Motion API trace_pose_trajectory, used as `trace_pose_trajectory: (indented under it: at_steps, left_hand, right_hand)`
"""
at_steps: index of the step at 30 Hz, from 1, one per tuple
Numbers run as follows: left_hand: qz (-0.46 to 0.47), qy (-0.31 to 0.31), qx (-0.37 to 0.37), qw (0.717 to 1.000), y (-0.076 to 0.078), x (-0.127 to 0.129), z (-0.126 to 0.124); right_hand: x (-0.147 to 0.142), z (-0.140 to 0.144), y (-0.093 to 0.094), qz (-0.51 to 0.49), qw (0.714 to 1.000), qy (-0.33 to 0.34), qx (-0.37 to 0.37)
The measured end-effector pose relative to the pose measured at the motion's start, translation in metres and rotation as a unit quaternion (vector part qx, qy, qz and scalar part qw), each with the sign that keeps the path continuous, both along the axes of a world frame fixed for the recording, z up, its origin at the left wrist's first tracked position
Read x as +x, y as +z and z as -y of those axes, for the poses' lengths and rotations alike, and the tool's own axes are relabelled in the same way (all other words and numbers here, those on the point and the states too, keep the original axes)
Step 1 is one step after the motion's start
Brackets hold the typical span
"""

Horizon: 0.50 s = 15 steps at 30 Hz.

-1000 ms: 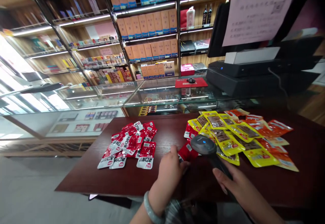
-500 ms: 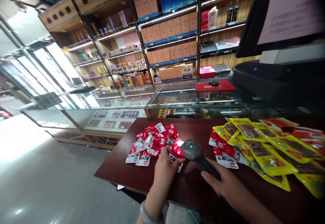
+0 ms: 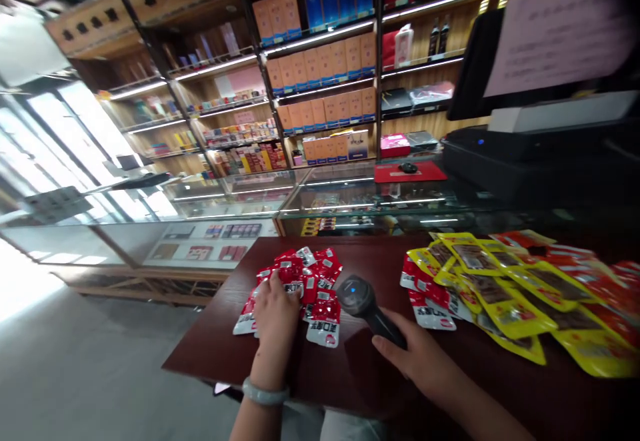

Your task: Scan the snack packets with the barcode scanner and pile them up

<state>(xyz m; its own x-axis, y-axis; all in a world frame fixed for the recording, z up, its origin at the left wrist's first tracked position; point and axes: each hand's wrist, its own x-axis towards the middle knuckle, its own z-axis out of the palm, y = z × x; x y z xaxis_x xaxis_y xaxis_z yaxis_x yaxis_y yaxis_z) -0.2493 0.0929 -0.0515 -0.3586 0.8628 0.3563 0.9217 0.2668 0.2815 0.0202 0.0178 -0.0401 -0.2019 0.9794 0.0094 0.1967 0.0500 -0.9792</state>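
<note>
My right hand (image 3: 425,361) grips the handle of a black barcode scanner (image 3: 361,298) with a blue light on top, held low over the dark wooden table (image 3: 210,348). My left hand (image 3: 275,304), a pale bangle at the wrist, lies flat with fingers spread on a pile of small red and white snack packets (image 3: 310,281) at the table's left part. One red packet (image 3: 323,321) lies just right of that hand, below the scanner's head.
Several yellow and orange snack packets (image 3: 505,288) spread over the table's right side, with a few red ones (image 3: 427,298) at their left edge. Behind stand a glass counter (image 3: 350,194), a black register with printer (image 3: 525,154), a red mouse pad (image 3: 407,171) and stocked shelves.
My left hand carried a red packet from beside the yellow pile to the red pile on the left and now rests on that pile. The scanner followed leftwards.
</note>
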Motion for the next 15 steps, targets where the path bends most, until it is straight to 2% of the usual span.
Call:
trace_pose_trajectory:
  at_steps: [3,4,6,9,11,15]
  left_hand:
    - [-0.021,0.022,0.044,0.999,0.007,0.01,0.001]
    - [-0.015,0.004,0.064,0.998,0.011,0.016,0.0]
    - [0.022,-0.075,0.085,0.993,0.018,0.033,-0.003]
    - [0.129,-0.224,0.016,0.966,0.023,0.077,-0.008]
    - [0.176,-0.292,-0.047,0.939,0.021,0.114,-0.012]
    - [0.177,-0.334,-0.106,0.92,0.013,0.183,-0.02]
  right_hand:
    - [0.014,0.007,0.002,-0.009,1.0,-0.019,0.013]
    - [0.021,0.01,0.002,-0.006,0.999,-0.031,0.015]
    - [0.034,0.015,0.001,0.002,0.998,-0.063,0.012]
    - [0.056,0.023,-0.004,-0.001,0.993,-0.117,0.006]
    - [0.07,0.027,-0.008,-0.012,0.99,-0.141,0.008]
    - [0.096,0.031,-0.015,-0.015,0.98,-0.2,0.017]
